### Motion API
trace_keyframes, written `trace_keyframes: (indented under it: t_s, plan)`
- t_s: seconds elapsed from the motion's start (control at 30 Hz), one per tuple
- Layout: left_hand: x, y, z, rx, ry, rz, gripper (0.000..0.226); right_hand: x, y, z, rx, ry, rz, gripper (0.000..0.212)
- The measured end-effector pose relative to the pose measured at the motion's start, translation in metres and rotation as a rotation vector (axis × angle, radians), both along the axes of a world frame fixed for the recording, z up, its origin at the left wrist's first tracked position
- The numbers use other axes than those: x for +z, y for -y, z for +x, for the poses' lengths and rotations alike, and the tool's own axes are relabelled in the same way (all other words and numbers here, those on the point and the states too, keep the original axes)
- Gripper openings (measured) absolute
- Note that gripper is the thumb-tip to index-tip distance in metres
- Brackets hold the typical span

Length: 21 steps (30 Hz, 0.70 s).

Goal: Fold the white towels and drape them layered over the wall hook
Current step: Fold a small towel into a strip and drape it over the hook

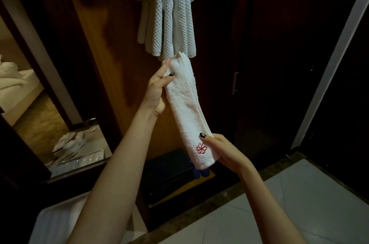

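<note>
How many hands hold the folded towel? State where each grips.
2. The left hand pinches the folded towel near its upper end; the right hand pinches its lower end, beside the red emblem. None looks hidden.

Folded towel (182, 104): white terry, with a red embroidered flower emblem (200, 148) near the lower end.
Hanging towels (171, 24): white, raised diamond-waffle pattern.
Wall panel (119, 54): orange-brown wood.
Floor tiles (309, 194): pale grey-white.
Threshold strip (189, 213): dark mottled brown stone.
Thumbnail (202, 135): black polish.
Case on floor (169, 170): black.
</note>
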<state>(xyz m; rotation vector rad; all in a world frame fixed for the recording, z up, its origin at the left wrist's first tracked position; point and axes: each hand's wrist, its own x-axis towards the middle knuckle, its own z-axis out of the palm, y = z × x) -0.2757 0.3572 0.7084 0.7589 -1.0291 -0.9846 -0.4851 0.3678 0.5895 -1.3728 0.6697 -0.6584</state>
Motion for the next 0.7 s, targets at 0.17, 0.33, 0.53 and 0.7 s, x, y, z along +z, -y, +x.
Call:
trace_keyframes:
  t_s: [0.17, 0.33, 0.53, 0.7]
  plan:
    - [-0.003, 0.005, 0.017, 0.226, 0.014, -0.006, 0.06, -0.004, 0.006, -0.008, -0.176, -0.01, -0.135, 0.041]
    - [-0.025, 0.016, 0.029, 0.378, 0.048, 0.013, 0.064, -0.001, 0.019, -0.015, -0.417, 0.026, -0.267, 0.027]
    - [-0.049, 0.029, 0.033, 0.497, 0.054, 0.003, 0.059, -0.01, 0.034, -0.022, -0.553, -0.043, -0.286, 0.022]
    - [-0.054, 0.039, 0.046, 0.454, 0.096, -0.024, 0.044, -0.006, 0.053, -0.036, -0.63, -0.03, -0.314, 0.005]
